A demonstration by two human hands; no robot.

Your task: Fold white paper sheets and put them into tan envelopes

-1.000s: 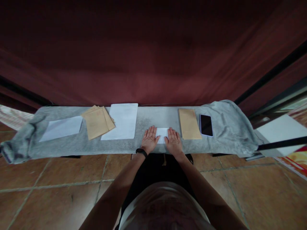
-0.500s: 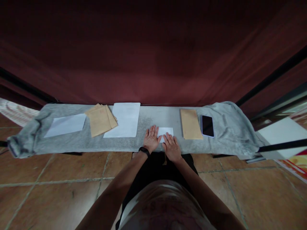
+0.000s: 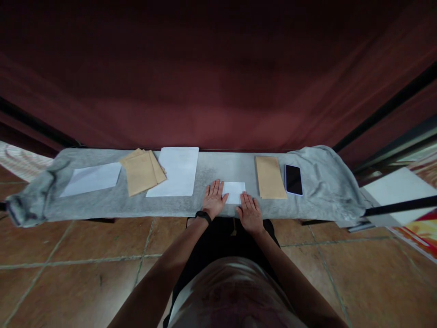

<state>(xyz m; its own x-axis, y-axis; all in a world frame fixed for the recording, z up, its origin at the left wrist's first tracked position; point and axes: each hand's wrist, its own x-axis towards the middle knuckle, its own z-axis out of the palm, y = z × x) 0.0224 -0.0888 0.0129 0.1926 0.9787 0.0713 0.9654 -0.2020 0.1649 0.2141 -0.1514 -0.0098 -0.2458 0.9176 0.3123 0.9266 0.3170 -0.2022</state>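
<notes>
Small white paper: flat on the tabletop point(image 3: 211, 159), just right of the frame's centre and below it; the small white paper point(image 3: 234, 193) lies between the two hands.
Left hand point(image 3: 213, 199): palm down at the left edge of the small white paper; grip spread, fingers extended forward, pinching nothing; a black wristband point(image 3: 204, 216) circles the wrist.
Right hand point(image 3: 251, 214): palm down at the lower right corner of the small white paper; grip flat with the fingers stretched out; whether the fingertips touch the corner is hard to tell at this scale.
Brown paper stack point(image 3: 271, 177): right of the right hand, apart from it.
Phone point(image 3: 293, 180): dark screen up, just beside the brown paper stack on its right.
Large white sheet point(image 3: 178, 172): left of centre, its left part overlapped by fanned brown papers point(image 3: 140, 174).
White rectangle point(image 3: 91, 179): far left of the tabletop, lying slantwise.
Covering: grey cloth point(image 3: 324, 182), bunched at both ends.
</notes>
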